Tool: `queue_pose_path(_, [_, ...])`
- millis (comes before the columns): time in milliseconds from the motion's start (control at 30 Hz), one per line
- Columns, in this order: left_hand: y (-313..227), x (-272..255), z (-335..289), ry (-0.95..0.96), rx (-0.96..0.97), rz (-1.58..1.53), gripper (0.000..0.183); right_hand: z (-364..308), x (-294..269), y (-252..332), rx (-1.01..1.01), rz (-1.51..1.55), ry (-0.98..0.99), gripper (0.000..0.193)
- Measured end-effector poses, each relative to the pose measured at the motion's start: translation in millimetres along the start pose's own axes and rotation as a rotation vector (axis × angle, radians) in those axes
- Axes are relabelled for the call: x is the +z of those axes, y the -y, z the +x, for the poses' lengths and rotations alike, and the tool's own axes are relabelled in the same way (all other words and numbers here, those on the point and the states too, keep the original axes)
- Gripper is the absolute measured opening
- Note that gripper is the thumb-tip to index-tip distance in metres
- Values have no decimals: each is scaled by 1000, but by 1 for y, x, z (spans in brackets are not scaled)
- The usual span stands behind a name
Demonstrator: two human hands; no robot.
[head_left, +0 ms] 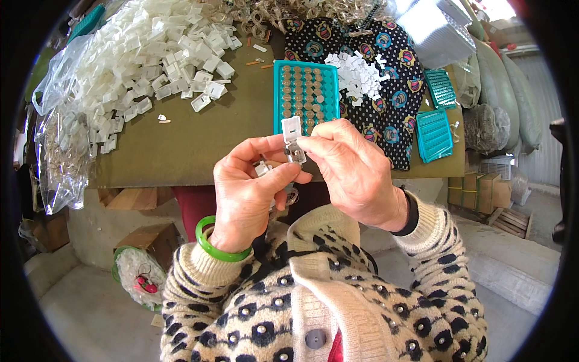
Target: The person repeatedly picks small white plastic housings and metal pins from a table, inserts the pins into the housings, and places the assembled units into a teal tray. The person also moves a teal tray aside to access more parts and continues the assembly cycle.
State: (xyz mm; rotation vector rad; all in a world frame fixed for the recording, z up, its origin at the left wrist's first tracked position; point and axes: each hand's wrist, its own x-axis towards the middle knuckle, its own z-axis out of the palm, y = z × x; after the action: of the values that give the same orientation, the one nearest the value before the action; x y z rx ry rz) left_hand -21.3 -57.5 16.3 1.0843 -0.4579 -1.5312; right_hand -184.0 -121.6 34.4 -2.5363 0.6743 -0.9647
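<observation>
My left hand (pixel 253 175) holds a small white hinged plastic case (pixel 292 130) upright between thumb and fingers, its lid swung up. Small metal parts show in the lower half. Another small white piece (pixel 263 168) is tucked in the same hand's curled fingers. My right hand (pixel 356 172) pinches at the case's right edge, thumb and forefinger together. Whatever lies between those fingertips is hidden. Just beyond the hands lies a teal tray (pixel 329 67) holding rows of round, flat, coin-like metal discs (pixel 298 84).
A large heap of white plastic cases (pixel 175 54) covers the table's (pixel 163 157) left side, beside clear plastic bags (pixel 63 163). Small white pieces (pixel 359 75) lie on a patterned black cloth (pixel 401 114). Other teal trays (pixel 434 136) stand at right. Clear plastic parts (pixel 265 12) line the back.
</observation>
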Motion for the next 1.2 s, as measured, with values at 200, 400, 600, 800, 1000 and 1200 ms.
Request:
queue_pose_path(200, [-1,1,-4,23,-10,-2,34,-3,3,1,63,54,2,26])
queue_pose_path(400, [4,-1,-8,21,-29,-64,29,-7,2,5,54,74,56,21])
queue_pose_path(600, [10,-11,-2,54,-53,-169,20,-15,-11,-30,186,-131,-98,17])
queue_pose_path(800, [13,-12,1,109,-68,-213,21,-28,-7,-52,194,-287,60,24])
queue_pose_path(1000, [10,-18,3,256,-83,-316,28,-22,-12,-59,224,-196,92,15])
queue_pose_path(1200, [11,-19,4,253,-106,-346,28,-17,-14,-59,288,-154,134,11])
